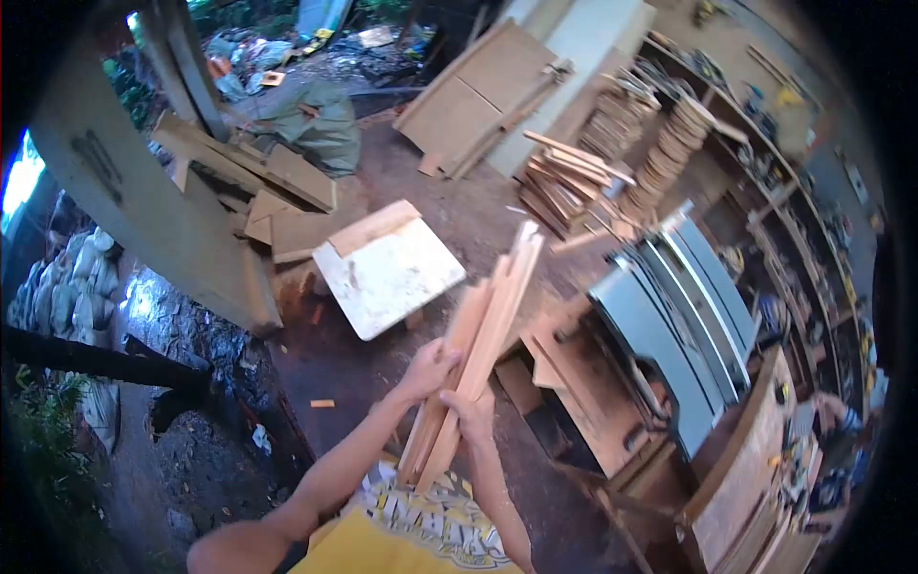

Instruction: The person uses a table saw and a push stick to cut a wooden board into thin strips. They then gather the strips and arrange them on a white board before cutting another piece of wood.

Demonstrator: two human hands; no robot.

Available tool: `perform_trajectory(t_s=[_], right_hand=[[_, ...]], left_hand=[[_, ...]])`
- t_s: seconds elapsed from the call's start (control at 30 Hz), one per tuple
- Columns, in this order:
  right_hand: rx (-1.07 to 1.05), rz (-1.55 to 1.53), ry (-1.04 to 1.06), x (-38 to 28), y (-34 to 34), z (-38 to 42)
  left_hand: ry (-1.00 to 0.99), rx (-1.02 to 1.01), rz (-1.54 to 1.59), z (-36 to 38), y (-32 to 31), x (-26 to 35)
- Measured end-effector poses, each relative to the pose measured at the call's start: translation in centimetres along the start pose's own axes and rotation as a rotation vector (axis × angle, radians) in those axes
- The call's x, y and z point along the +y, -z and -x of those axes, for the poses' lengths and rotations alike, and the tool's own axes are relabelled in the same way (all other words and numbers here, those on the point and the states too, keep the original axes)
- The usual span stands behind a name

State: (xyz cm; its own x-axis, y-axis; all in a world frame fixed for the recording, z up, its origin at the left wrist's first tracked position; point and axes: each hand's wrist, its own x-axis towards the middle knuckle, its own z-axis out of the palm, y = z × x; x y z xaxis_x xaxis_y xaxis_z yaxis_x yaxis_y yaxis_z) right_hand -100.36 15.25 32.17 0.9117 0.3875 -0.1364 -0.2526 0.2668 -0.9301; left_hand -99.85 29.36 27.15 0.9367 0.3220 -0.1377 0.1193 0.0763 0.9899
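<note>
Wooden strips [488,316], a loose bundle, were up in both hands over the floor [359,373], not resting on any tabletop. Near end was just in front of the yellow shirt (touching or not, couldn't tell); far end pointed fwd, ran past the R corner of the white top [397,273] & lay L of the grey-blue machine's [650,335] nearest L corner, apart from both in view.

L hand [428,371] was wrapped on the bundle's L side approx. midway, thumb over the upper face, fingers curled in w/ only a strip-filled gap. R hand [471,413] gripped the R side a bit nearer the body, thumb laid across the top; its fingers were mostly hidden underneath, so exact curl couldn't be told.

Handling (judgement): each strip prob. light & stiff, the lot moderately heavy, long enough to tip if held nr one end. Sawn faces looked dry, so decent grip, but strips could slide lengthwise on each other; far ends were already uneven. Not v. fragile, though thin ones might snap if levered; edges might splinter. Best hold: both hands round the whole stack, either side of mid-length, thumbs on top, squeezing sideways so inner pcs. didn't slip out.
</note>
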Motion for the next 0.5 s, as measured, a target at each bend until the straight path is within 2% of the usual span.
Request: perform_trajectory(t_s=[0.03, 0.1, 0.13, 0.23, 0.4, 0.5], right_hand=[[-0.040, 0.024, -0.066, 1.3, -3.0, -2.6], [-0.097, 0.081, -0.252, 4.2, -7.8, -4.9], [-0.122, 0.042, -0.244, 5.0, -10.1, -6.3], [-0.119, 0.067, -0.332, 7.7, -14.1, -10.5], [0.014, -0.027, -0.424, 16.4, -16.2, -19.3], [0.144, 0.148, -0.428, 20.4, -16.7, -27.7]], left_hand=[[-0.049, 0.116, 0.015, -0.5, 3.0, 1.7], [0.106, 0.170, -0.010, -1.8, 8.8, 1.9], [0.098, 0.186, 0.143, -2.9, 11.0, 1.7], [0.218, 0.135, 0.256, -6.9, 16.7, -1.4], [0.273, 0.087, 0.073, -16.1, 21.1, -4.3], [0.212, 0.100, -0.482, -25.2, 26.0, -14.7]])
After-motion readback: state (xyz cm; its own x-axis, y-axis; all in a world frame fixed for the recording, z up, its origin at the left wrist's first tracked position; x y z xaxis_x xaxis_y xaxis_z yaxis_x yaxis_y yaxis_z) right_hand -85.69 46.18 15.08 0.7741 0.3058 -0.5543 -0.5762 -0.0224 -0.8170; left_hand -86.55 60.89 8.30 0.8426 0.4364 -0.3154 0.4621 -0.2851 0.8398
